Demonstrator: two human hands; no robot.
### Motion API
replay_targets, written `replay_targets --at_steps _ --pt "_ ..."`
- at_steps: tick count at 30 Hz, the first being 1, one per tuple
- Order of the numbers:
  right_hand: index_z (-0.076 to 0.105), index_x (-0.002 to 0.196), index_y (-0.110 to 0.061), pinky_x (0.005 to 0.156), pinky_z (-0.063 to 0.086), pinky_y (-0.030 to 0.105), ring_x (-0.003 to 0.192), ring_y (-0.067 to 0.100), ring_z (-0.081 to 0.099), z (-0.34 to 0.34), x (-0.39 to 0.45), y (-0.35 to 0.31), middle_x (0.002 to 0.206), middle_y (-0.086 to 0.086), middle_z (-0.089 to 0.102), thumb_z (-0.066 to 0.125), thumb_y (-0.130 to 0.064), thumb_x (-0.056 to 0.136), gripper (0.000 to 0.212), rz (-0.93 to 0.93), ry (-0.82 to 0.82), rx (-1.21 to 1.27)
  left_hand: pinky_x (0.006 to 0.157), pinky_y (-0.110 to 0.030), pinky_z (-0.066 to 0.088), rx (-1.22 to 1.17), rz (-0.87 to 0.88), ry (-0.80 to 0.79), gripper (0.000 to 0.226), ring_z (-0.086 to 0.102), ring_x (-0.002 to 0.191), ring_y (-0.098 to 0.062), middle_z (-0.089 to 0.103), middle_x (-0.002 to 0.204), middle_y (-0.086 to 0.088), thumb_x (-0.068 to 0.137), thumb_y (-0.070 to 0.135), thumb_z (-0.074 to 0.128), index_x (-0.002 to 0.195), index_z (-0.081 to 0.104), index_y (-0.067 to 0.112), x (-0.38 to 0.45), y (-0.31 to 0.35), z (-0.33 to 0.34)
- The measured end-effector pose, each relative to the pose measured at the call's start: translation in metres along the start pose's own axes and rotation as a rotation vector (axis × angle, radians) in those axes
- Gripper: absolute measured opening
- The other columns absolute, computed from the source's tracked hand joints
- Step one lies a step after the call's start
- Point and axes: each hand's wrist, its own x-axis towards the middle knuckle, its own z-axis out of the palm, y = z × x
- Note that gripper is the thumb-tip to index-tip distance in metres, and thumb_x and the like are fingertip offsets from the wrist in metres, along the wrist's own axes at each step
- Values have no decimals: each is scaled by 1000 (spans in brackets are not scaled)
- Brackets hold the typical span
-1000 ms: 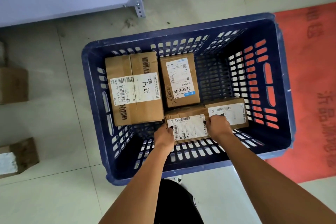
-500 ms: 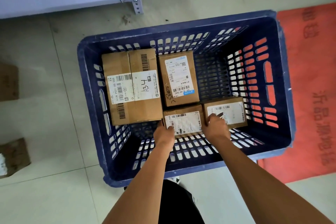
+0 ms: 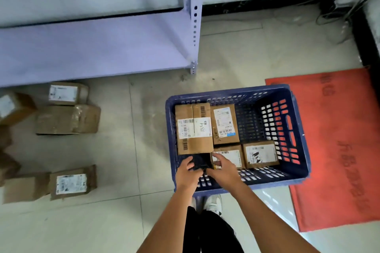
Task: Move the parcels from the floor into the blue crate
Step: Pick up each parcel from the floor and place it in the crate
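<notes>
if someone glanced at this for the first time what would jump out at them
The blue crate on the floor at right, overlapping a red mat, already holds four cardboard parcels packed toward its left and near side. Both hands, left hand and right hand, reach into its near left corner, the right touching the small labelled parcel. More parcels, such as the big taped box, wait on the floor at left by a grey shelf.

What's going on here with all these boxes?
A person is packing cardboard parcels into a blue crate on the floor. Four are already inside. Both hands, left and right, are low at the crate's near side by the small labelled parcel; the right hand touches it. Several more parcels wait on the floor to the left, by a metal shelf.
</notes>
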Motion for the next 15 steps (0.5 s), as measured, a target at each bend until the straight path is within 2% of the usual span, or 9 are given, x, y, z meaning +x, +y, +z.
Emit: replay_targets --at_steps 4,6,8,11,15 --pt "41 140 -16 85 45 25 104 19 55 43 -21 -30 125 10 58 70 -12 78 69 -49 -27 40 97 -30 46 -25 56 39 62 54 121 -26 53 136 -12 79 -4 64 136 43 9 -12 2 -60" --pt "41 138 -14 85 44 26 99 16 53 68 -24 -39 117 8 59 71 -11 78 68 -63 -40 21 97 -30 45 -55 63 37 67 52 123 -29 50 137 -15 76 -5 67 136 42 8 -7 -2 -92" --pt "43 136 -13 83 43 25 97 16 53 99 -23 -44 112 6 59 72 -10 77 66 -62 -59 -4 104 -34 43 -53 61 56 70 52 123 -29 50 138 -16 73 -3 72 135 44 10 1 -15 -130" --pt "35 143 -20 85 46 27 106 20 56 158 -24 -47 125 11 58 75 -14 75 79 -35 -77 -17 103 -34 44 -24 50 100 68 54 119 -27 53 134 -12 72 2 74 133 47 15 14 -51 -194" --pt "33 143 -28 80 46 26 104 23 59 250 -30 -58 127 12 55 74 -16 76 80 -21 -101 -39 96 -29 44 7 14 117 68 52 121 -26 53 130 -7 73 8 76 134 47 18 34 -98 -293"
